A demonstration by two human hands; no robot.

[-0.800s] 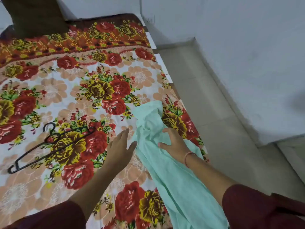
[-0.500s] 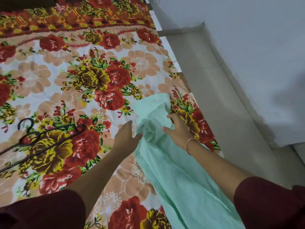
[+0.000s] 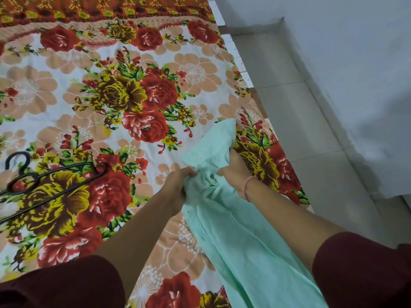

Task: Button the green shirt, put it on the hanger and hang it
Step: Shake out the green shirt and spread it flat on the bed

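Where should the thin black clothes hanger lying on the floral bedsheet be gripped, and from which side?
Grip the thin black clothes hanger at the neck just under its hook, coming down from above with the nearer left hand. It lies flat on the floral bedsheet, so a top-down pinch probably suits best. That hand and the right hand now grip the pale green shirt.

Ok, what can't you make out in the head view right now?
- green shirt: bunched into a long roll, so whether any button is fastened cannot be told; its lower end is cut off by the bottom edge.
- left hand and right hand: fingertips buried in the shirt's folds, so each grip's exact hold is hidden.
- hanger: its left end runs off the left edge.
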